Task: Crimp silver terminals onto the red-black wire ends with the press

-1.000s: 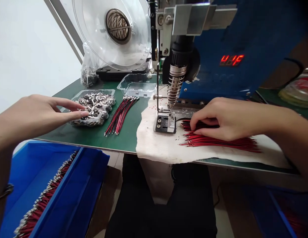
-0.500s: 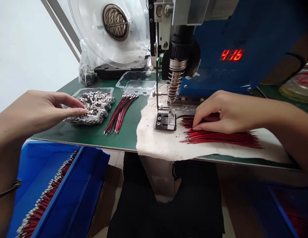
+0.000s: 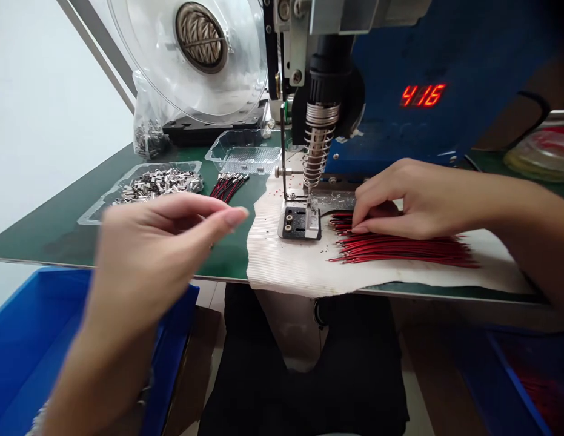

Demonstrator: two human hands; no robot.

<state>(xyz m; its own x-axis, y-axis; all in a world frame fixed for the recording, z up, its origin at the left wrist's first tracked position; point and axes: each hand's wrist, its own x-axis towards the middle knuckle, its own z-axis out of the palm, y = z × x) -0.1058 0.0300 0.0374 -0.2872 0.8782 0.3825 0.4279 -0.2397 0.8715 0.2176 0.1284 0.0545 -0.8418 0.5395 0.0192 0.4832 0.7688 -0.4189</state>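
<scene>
My left hand (image 3: pixel 168 242) is over the green table, thumb and forefinger pinched together and pointing right. Whatever it may hold is too small or hidden to make out. Behind it stands a clear plastic tray (image 3: pixel 93 213) heaped with small metal connectors (image 3: pixel 161 181). Partly covered by the same hand is a bundle of red and black wires with metal ends (image 3: pixel 228 186). My right hand (image 3: pixel 400 203) is closed at the ends of red and black wires (image 3: pixel 400 249), which lie in a pile on a white cloth (image 3: pixel 291 272).
Between the hands stands a press head with a spring (image 3: pixel 318 142) above a small metal block (image 3: pixel 302 223). The blue machine (image 3: pixel 391 133) displays 416. A second clear tray (image 3: pixel 245 158), a large clear reel (image 3: pixel 149 54) and a blue bin (image 3: pixel 49 290) are on the left.
My left hand has left the connector tray and moved right and toward me, fingers pinched. My right hand stays at the wires. The view has shifted slightly.
</scene>
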